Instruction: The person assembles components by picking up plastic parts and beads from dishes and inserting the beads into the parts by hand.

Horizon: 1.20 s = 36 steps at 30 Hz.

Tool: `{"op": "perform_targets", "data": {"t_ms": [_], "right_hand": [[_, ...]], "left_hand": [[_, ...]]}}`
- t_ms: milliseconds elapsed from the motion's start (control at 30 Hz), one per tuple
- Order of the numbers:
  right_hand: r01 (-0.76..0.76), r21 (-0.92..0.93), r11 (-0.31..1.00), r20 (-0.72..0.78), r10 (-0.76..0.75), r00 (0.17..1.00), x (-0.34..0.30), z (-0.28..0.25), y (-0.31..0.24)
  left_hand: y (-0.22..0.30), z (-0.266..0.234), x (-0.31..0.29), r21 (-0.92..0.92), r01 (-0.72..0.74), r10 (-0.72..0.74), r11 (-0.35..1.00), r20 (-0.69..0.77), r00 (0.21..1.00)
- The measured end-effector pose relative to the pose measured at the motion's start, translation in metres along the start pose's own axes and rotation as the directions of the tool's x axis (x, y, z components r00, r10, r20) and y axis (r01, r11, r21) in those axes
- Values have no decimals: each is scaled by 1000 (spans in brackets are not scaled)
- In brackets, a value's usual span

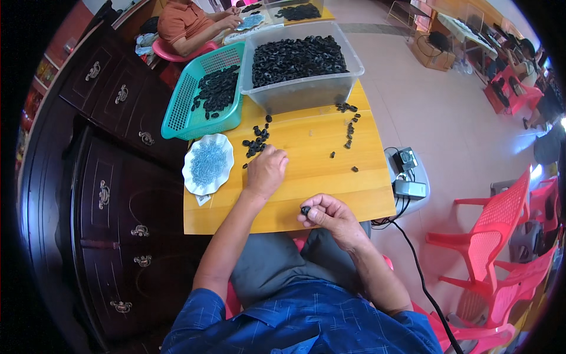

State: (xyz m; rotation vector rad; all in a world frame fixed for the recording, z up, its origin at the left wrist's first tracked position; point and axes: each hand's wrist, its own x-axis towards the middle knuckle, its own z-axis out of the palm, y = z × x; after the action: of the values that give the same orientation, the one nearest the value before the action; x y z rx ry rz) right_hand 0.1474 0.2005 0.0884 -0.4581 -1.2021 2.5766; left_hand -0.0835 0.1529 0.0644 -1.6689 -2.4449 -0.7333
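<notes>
My right hand (333, 218) is closed near the table's front edge, pinching a small round black part (305, 210) between thumb and fingers. Ahead and to the left, my left hand (267, 172) reaches over the table, its fingers curled down beside a loose cluster of small black parts (254, 146). Its fingertips are partly hidden, so what they hold cannot be made out. Left of that hand lies a white wavy-rimmed plate (187, 171) heaped with tiny clear bluish pieces. More black parts (349, 134) lie in a loose line at the table's right.
On the yellow table (312, 159) stand a clear bin (295, 94) full of black parts and a green basket (177, 115). A dark cabinet (127, 194) flanks the left. Boxy devices (410, 189) with cables sit right; pink chairs (495, 230) beyond. Another person (187, 26) works behind.
</notes>
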Motion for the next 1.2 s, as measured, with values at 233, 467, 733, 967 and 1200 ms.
{"op": "perform_targets", "data": {"t_ms": [233, 467, 733, 967, 1200], "right_hand": [[19, 7, 1000, -16, -19, 1000, 2, -4, 1], [37, 16, 999, -45, -37, 998, 2, -7, 1], [102, -9, 995, -75, -102, 992, 4, -6, 5], [146, -75, 986, -49, -150, 987, 4, -7, 7], [161, -86, 983, -46, -165, 985, 4, -6, 7]], "left_hand": [[8, -8, -6, -57, 62, -58, 996, 54, 997], [18, -32, -25, -665, 330, -167, 670, 298, 940], [40, -68, -35, -840, 454, -84, 296, 451, 889], [53, -73, -42, -835, 473, 8, 282, 495, 869], [57, -64, -46, -862, 452, -14, 231, 461, 887]]}}
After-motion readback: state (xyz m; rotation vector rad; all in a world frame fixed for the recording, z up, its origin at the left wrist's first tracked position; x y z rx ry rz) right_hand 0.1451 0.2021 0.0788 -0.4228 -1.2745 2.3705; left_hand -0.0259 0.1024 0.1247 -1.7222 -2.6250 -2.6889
